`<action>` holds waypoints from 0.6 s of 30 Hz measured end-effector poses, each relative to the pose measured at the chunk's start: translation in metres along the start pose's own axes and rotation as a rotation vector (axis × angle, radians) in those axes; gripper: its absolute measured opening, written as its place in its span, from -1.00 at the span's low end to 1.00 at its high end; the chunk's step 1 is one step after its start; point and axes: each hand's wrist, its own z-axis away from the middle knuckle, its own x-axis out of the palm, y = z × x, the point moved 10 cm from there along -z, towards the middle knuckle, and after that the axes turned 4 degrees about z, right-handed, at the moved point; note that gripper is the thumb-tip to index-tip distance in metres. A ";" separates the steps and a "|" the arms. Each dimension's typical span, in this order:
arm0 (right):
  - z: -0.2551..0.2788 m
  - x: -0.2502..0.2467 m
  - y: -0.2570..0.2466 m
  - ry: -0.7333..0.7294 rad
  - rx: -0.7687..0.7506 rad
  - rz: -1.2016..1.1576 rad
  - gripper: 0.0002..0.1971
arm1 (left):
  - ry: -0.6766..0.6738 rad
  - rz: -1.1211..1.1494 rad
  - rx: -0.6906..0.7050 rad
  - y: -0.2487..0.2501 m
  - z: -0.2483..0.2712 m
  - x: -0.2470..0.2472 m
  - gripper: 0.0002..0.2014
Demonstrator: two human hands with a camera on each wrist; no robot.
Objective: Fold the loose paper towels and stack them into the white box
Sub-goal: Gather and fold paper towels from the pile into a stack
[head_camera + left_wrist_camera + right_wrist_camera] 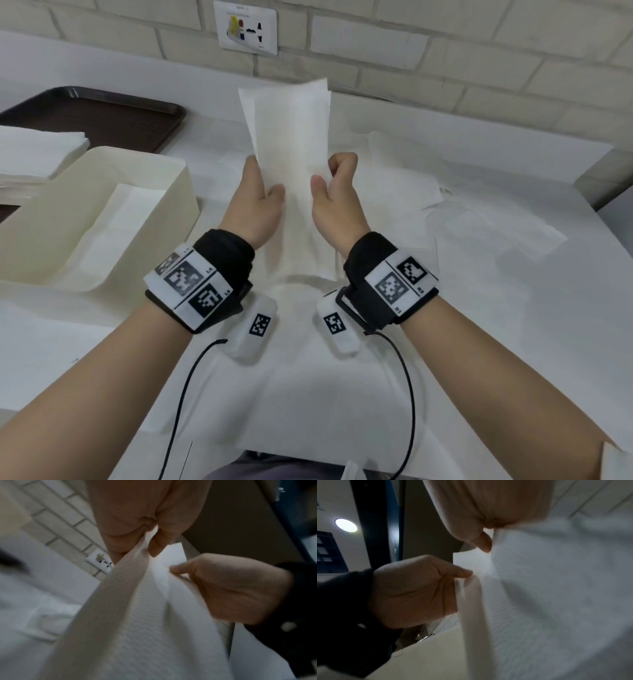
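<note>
1. two hands share one long white embossed paper towel strip [291, 144]; i see its long axis running away from me, far end lifted toward the brick wall.
2. my left hand [255, 202] pinches its left edge, thumb on top.
3. my right hand [337, 192] pinches the right edge, fingers curled (both level).
4. the cream plastic box [102, 212] sits left of both hands, nearer my left, a folded towel inside.

We hold a towel [291, 137] upright above the worktop [513, 308], left hand [255, 202] and right hand [337, 195] pinching its sides; the box [178, 192] sits left.
</note>
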 end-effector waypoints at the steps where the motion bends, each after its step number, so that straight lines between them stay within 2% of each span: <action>1: 0.000 -0.001 -0.009 0.041 -0.051 -0.023 -0.87 | 0.015 0.017 0.051 0.010 0.002 0.000 -0.61; 4: 0.000 0.002 -0.025 0.087 -0.145 -0.137 -0.77 | 0.016 0.088 0.165 0.030 0.007 0.002 -0.50; 6: 0.001 0.011 -0.014 0.047 -0.094 -0.196 -0.71 | 0.006 0.078 0.167 0.027 0.009 0.003 -0.40; 8: 0.002 0.019 0.006 -0.010 0.005 -0.183 -0.74 | 0.004 0.069 0.115 0.013 0.010 0.001 -0.36; 12: 0.005 0.027 0.022 -0.089 0.108 -0.139 -0.81 | 0.042 0.052 0.042 -0.002 0.008 -0.004 -0.49; 15: 0.001 0.023 0.006 -0.068 0.062 -0.229 -0.83 | 0.095 0.097 0.127 0.013 0.005 -0.005 -0.59; 18: 0.000 0.022 0.005 -0.052 0.042 -0.241 -0.76 | 0.122 0.145 0.194 0.020 0.005 -0.010 -0.55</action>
